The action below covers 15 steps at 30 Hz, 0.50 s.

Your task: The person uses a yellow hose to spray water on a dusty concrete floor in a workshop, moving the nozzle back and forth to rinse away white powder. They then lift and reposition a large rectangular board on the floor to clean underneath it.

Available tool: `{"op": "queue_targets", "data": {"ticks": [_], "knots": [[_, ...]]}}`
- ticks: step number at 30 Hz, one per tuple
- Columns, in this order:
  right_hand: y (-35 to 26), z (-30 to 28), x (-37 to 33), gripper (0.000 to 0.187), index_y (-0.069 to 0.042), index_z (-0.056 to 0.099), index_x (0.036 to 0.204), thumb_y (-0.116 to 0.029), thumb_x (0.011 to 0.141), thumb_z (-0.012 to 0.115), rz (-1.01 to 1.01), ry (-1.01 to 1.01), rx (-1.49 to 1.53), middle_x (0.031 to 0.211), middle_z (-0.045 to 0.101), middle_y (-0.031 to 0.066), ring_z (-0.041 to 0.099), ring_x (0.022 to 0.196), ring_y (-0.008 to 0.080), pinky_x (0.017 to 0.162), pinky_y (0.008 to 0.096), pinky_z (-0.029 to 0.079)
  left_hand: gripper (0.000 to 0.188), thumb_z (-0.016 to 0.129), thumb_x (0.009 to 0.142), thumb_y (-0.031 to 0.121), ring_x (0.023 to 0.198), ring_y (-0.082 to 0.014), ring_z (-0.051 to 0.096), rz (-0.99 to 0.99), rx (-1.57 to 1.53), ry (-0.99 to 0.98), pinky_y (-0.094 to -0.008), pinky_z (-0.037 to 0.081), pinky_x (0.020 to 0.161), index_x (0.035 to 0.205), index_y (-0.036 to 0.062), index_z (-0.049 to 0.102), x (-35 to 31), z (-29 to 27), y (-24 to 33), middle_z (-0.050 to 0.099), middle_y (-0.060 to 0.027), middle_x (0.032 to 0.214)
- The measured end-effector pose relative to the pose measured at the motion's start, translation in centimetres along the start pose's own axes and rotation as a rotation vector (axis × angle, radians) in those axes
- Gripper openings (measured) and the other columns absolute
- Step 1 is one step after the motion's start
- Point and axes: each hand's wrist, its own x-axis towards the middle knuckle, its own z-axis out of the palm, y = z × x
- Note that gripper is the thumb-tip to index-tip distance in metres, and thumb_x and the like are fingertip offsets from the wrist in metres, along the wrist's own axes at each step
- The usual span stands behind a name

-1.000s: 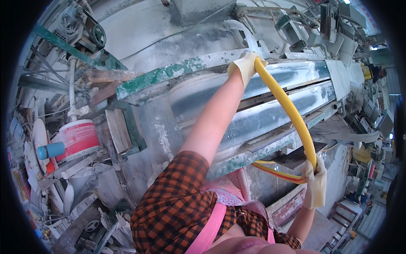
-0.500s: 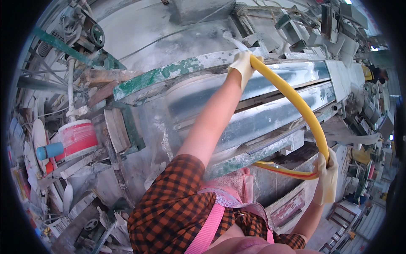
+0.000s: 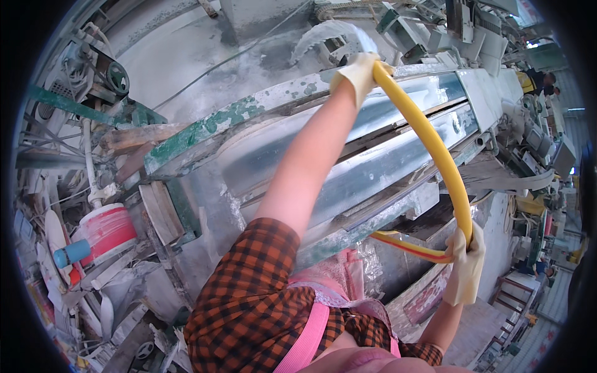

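Note:
My left hand (image 3: 357, 74), in a cream rubber glove, is closed round the end of a yellow hose (image 3: 429, 140), out over the far side of a metal bench. A stream of water (image 3: 333, 36) leaves that end and curves away to the left. Lower at the right, my gloved right hand (image 3: 466, 258) grips the same hose where it bends back toward my body. Beneath my left arm lie wet, shiny dark slabs (image 3: 379, 180) with a narrow dark gap between them. A peeling green and white beam (image 3: 230, 115) runs along the bench's far edge.
A red and white bucket (image 3: 109, 231) stands at the left among scrap boards. Behind it is a machine with a handwheel (image 3: 117, 78). Metal parts (image 3: 404, 37) crowd the far right. Another person (image 3: 540, 82) is in the distance at the right, and a wooden rack (image 3: 513, 295) stands below.
The water stream has grown from a short spurt into a wider arc thrown leftward. Both hands still hold the hose; the view has shifted slightly, and the right hand sits a little further left.

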Motion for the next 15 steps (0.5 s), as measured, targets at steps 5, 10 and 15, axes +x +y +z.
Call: {"op": "queue_targets", "data": {"ticks": [5, 10, 15], "knots": [[1.1, -1.5, -1.5, 0.032, 0.004, 0.063, 0.119, -0.018, 0.097, 0.063, 0.085, 0.066, -0.024, 0.074, 0.059, 0.0022, 0.053, 0.062, 0.0067, 0.057, 0.0221, 0.042, 0.036, 0.046, 0.100, 0.017, 0.093, -0.0356, 0.070, 0.061, 0.257, -0.142, -0.0441, 0.059, 0.080, 0.121, -0.0115, 0.052, 2.7, 3.7, -3.1, 0.066, -0.0302, 0.115], [1.5, -2.1, -1.7, 0.032, 0.004, 0.062, 0.120, -0.018, 0.098, 0.063, 0.118, 0.077, -0.031, 0.072, 0.060, 0.0028, 0.054, 0.062, 0.0068, 0.056, 0.0223, 0.042, 0.036, 0.047, 0.100, 0.018, 0.086, -0.0351, 0.071, -0.048, -0.033, -0.044, -0.0420, 0.060, 0.076, 0.121, -0.0108, 0.052, 3.1, 5.9, -4.7, 0.067, -0.0302, 0.112], [2.2, -2.3, -1.6, 0.032, 0.004, 0.062, 0.122, -0.018, 0.098, 0.063, 0.115, 0.068, 0.015, 0.073, 0.061, 0.0030, 0.054, 0.060, 0.0072, 0.055, 0.0224, 0.043, 0.035, 0.044, 0.102, 0.018, 0.081, -0.0338, 0.070, -0.004, -0.063, -0.046, -0.0421, 0.060, 0.074, 0.121, -0.0101, 0.051, 2.5, 6.2, -4.4, 0.068, -0.0292, 0.109]]}}
